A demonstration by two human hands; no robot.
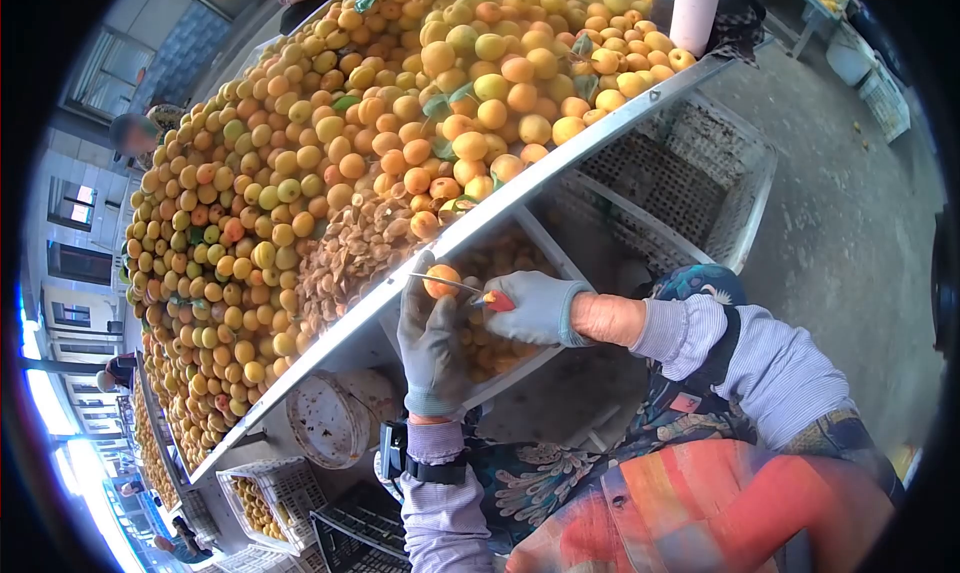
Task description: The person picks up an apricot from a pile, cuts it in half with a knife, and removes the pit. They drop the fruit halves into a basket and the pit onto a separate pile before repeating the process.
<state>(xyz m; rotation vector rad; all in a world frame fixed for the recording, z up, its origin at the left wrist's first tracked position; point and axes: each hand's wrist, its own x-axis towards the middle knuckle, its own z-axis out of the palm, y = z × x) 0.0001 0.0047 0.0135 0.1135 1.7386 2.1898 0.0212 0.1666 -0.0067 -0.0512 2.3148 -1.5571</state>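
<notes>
My left hand point(432, 358), in a grey glove, is closed around an orange apricot point(441, 281) just over the metal edge of the table. In my right hand point(535, 308), also gloved in grey, is a small knife point(496, 300) with a red and yellow handle. Its thin blade crosses the front of the apricot; how deep it sits cannot be seen. Beneath both hands stands a crate point(552, 245) holding halved apricots. Against the table edge, beside my left hand, lies a heap of brown apricot pits point(355, 248).
Many whole apricots point(290, 158) cover the sloping table, held by a metal rim point(590, 143). Below are a white plastic crate point(745, 163), a stained bucket point(325, 423) and a crate of fruit point(290, 493). A pink cylindrical container point(695, 13) stands at the table's corner. Other people are farther off.
</notes>
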